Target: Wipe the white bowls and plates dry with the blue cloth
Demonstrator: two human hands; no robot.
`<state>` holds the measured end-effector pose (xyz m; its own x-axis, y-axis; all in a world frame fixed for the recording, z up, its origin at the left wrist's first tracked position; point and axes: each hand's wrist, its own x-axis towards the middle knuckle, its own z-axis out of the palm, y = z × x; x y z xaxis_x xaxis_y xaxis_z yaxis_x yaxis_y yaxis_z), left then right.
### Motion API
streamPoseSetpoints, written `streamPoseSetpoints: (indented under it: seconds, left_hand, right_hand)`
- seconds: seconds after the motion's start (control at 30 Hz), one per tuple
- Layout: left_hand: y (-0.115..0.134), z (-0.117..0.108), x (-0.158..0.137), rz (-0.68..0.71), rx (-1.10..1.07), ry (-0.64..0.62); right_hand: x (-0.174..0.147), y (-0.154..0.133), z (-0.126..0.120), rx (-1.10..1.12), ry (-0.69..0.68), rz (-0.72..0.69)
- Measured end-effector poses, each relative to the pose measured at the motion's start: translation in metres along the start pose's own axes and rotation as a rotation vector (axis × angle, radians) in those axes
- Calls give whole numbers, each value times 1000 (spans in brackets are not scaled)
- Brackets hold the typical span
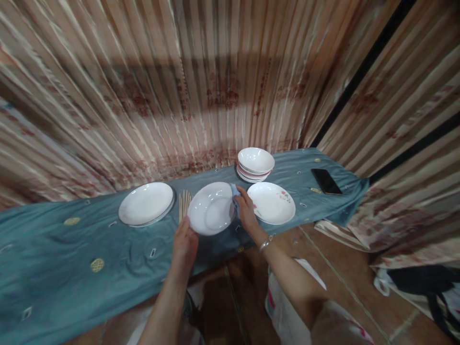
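A white bowl (212,209) is held up over the front of the cloth-covered table, tilted so its inside faces me. My left hand (185,239) grips the bowl's lower left rim. At its right rim, my right hand (246,206) presses a light blue cloth (235,194) against the edge. Just left of the bowl lie several wooden chopsticks (185,201), partly covered by it. To its right sits a white plate (271,203) with small pink flowers, close by my right hand. Behind that plate stands a stack of white bowls (256,160).
White plates (145,203), apparently stacked, lie on the left of the blue-green tablecloth (125,258). A black phone (326,181) rests near the right end. Pleated curtains (215,86) hang behind the table. A dark pole (359,76) slants down at the right.
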<state>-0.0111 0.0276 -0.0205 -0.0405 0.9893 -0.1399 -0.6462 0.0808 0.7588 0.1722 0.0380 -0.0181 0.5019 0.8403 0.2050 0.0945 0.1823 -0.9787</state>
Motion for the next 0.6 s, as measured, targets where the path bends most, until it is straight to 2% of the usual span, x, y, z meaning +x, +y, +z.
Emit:
streamPoseSetpoints:
  seconds: [0.17,0.43,0.6]
  left_hand:
    - [3,-6,0,-34,59,10]
    - [21,3,-3,4,110,23]
    - [32,5,4,28,121,36]
  right_hand:
    - [8,-5,-5,4,-22,-108]
    - [9,-14,-5,-47,-91,-215]
    - [4,-22,-3,-111,-166,-334]
